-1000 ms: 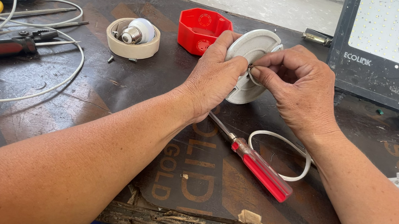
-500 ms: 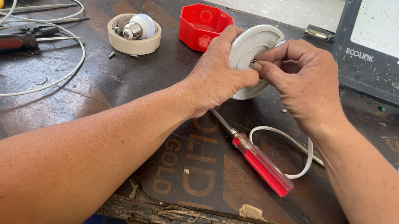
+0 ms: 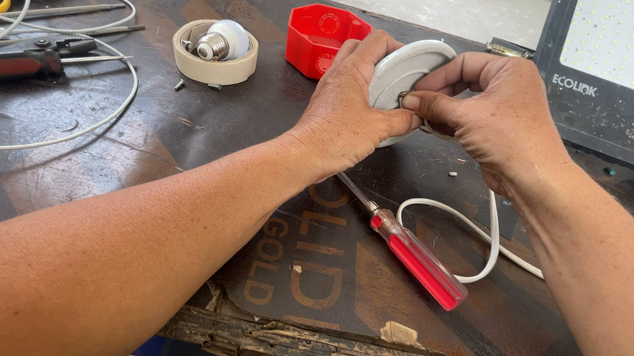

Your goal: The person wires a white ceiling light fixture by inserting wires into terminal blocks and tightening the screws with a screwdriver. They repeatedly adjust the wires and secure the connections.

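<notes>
Round white lamp base (image 3: 398, 70), disc-shaped, tilted on edge, held above counter (image 3: 169, 136) just right of red plastic box (image 3: 325, 38). Left hand (image 3: 349, 115) fingers wrapped around its rim; right hand (image 3: 486, 116) fingers pinching a small metal part at its face. Tape roll (image 3: 211, 66) left of box holds a bulb (image 3: 224, 39).

matt white disc (image 3: 400, 72), worn wooden table (image 3: 171, 128)

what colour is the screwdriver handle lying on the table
Red, translucent: the screwdriver lies below the hands; the head view shows it clearly.
</notes>
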